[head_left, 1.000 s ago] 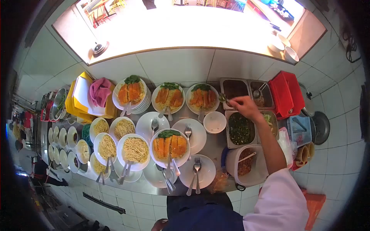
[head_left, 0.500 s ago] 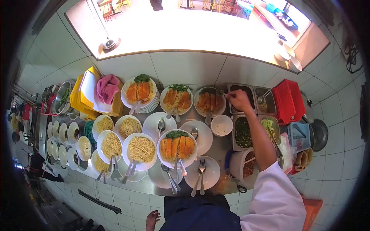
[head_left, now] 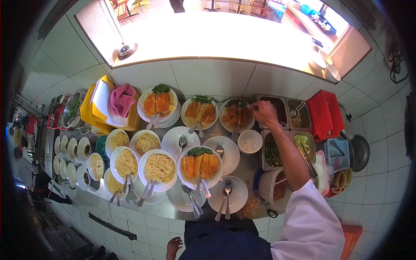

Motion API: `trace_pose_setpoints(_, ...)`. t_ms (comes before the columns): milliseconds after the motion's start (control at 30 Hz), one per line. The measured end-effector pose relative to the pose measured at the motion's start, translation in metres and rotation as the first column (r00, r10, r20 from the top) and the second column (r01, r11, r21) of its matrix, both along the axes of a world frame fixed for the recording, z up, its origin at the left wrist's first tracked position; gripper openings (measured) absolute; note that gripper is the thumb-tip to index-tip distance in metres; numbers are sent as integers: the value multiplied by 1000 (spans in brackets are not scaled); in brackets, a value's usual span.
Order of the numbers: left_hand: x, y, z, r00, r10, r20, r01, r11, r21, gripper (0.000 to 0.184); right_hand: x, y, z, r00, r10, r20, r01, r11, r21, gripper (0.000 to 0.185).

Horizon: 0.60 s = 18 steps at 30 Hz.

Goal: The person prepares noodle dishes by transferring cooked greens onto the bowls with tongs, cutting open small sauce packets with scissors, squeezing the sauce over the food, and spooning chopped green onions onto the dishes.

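My right hand [head_left: 264, 113] is closed on the handle of a spoon, over the right edge of the back-right plate of noodles [head_left: 236, 116]. Sliced cutlet on that plate looks darker than on its neighbour [head_left: 199, 113], and greens lie at its back. Low at the bottom edge, away from the counter, my left hand [head_left: 174, 246] hangs with its fingers partly curled; whether they are apart is too small to tell. Another cutlet plate [head_left: 200, 168] stands at the front, beside bowls of plain noodles [head_left: 159, 168].
A small white bowl [head_left: 250, 141] stands left of metal trays with chopped greens [head_left: 272, 149] and dark sauce. Behind them is a red basket [head_left: 325, 115]. Plates with forks and spoons [head_left: 227, 195] line the front edge. At far left a person [head_left: 30, 167] stands.
My right hand has moved from beside the sauce tray to over the back-right plate, whose cutlet has darkened. My left hand has come further into view. The whole view has shifted slightly.
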<state>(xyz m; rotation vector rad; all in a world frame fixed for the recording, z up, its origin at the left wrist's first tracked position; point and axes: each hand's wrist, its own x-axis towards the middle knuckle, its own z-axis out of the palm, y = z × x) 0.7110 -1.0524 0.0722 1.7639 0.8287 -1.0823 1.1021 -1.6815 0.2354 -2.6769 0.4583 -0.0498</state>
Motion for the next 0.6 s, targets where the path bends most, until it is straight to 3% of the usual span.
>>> trace_pose_setpoints(67,2,4,-3,999,-36,21,36,999,-12,31,2,0,-4,1000,7,3,-7,1000,-14,26)
trace_pose_setpoints(167,3,6,-10,998,57,35,-55,997,-45,32,7,-2,-10,999,39,33,-40,998,43,27)
trace_pose_setpoints(233,4,4,-12,992,124,16,-124,992,-26,32,3,4,-1,999,-9,35,9,1000,-11,24)
trace_pose_setpoints(367,4,2,-13,996,80,28,-78,996,-53,31,-3,3,7,998,-43,52,45,998,-45,24)
trace_pose_setpoints(600,3,3,-16,996,88,15,-87,996,-28,32,-9,-4,2,998,-47,-31,37,967,-254,21)
